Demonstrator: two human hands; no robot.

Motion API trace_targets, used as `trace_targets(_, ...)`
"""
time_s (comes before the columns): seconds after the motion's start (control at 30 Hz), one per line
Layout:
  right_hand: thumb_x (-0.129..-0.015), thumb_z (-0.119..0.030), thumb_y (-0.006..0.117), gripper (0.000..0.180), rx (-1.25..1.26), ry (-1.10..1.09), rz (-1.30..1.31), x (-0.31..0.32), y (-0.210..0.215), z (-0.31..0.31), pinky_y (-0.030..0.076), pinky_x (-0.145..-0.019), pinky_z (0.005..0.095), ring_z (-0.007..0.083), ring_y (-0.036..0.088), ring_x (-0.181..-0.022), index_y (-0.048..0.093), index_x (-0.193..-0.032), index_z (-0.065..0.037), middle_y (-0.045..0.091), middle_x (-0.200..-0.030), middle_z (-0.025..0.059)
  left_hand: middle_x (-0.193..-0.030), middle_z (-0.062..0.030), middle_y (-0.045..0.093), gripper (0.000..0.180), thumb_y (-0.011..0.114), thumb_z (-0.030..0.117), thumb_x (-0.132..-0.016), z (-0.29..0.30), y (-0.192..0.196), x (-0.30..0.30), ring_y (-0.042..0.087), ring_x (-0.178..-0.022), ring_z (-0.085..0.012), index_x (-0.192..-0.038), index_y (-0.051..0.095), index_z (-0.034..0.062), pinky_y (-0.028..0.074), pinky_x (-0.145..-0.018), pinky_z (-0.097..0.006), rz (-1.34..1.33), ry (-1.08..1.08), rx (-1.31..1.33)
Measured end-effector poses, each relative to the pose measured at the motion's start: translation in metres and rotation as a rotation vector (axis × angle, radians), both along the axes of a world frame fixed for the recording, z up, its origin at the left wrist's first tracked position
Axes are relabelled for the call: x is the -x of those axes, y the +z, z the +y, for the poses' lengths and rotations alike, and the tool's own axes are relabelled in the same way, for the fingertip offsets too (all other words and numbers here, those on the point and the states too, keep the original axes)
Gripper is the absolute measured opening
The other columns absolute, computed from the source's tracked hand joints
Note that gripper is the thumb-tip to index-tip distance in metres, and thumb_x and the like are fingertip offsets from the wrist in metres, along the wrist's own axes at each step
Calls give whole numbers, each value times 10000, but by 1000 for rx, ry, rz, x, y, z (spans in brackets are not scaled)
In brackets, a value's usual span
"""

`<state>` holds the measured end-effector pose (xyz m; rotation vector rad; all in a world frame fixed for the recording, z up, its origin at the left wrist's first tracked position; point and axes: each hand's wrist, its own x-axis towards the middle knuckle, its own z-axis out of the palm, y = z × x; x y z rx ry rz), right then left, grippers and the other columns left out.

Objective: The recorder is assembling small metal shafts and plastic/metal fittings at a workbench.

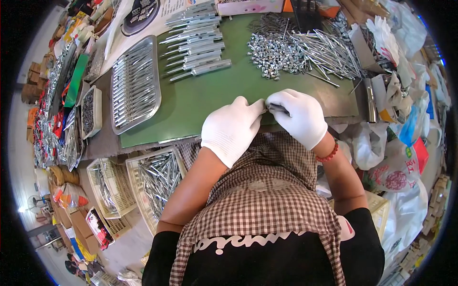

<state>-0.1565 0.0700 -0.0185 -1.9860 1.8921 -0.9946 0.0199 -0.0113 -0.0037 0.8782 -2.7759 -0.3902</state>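
Both hands wear white knit gloves and meet just above the front edge of the green work mat (219, 97). My right hand (303, 117) is closed around a small dark-grey metal part (278, 109), mostly covered by the fingers. My left hand (233, 127) is pinched at the near end of that part; whatever lies between its fingertips is too small to make out. Beyond them lie a pile of short silver metal sleeves (272, 55) and a heap of long thin metal rods (329, 55). Silver pen-like metal tools (205, 67) with thin tips are lined up at the mat's far middle.
A metal tray (156, 95) of similar tools sits left on the mat, beside a small white box (98, 112) of tiny parts. Below the table edge stand cream plastic baskets (138, 190) of metal pieces. A metal cylinder (370, 101) and plastic bags (369, 143) are at right.
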Motion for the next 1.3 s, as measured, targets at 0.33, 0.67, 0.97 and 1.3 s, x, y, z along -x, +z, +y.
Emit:
trace_targets(0.33, -829, -109, 625, 170, -77, -29, -9, -6, 13, -7, 526, -722, 414, 340, 655, -844, 612, -998, -102, 675, -927, 110, -848, -106, 591, 165, 583, 220, -897, 0, -4, -1, 631, -704, -317, -1045, 649, 185, 523, -606, -412, -35, -37, 12)
trace_targets(0.67, -968, -381, 516, 382, 116, 0, -1069, 0, 3, -23, 383, -490, 279, 123, 436, -506, 627, -946, -16, 479, -626, -1, -814, -124, 593, 213, 544, 245, -939, 4, -2, 1, 630, -685, -337, -1128, 623, 188, 513, -575, -442, -64, -34, 62)
trace_targets(0.97, -988, -448, 387, 528, 254, -45, -1660, -21, -9, -40, 184, -431, 284, 103, 235, -440, 431, -630, -63, 239, -511, -34, -814, -126, 604, 170, 533, 253, -941, 2, 3, 11, 639, -702, -342, -1047, 616, 150, 525, -609, -451, -81, -60, -5)
trace_targets(1.3, -902, -225, 419, 327, 496, -354, -1225, -11, -48, -51, 267, -484, 232, 72, 382, -514, 541, -630, -91, 477, -586, 3, -846, -144, 682, 138, 567, 137, -840, -1, -33, 38, 701, -685, -287, -838, 672, 49, 555, -566, -408, 69, 56, 111)
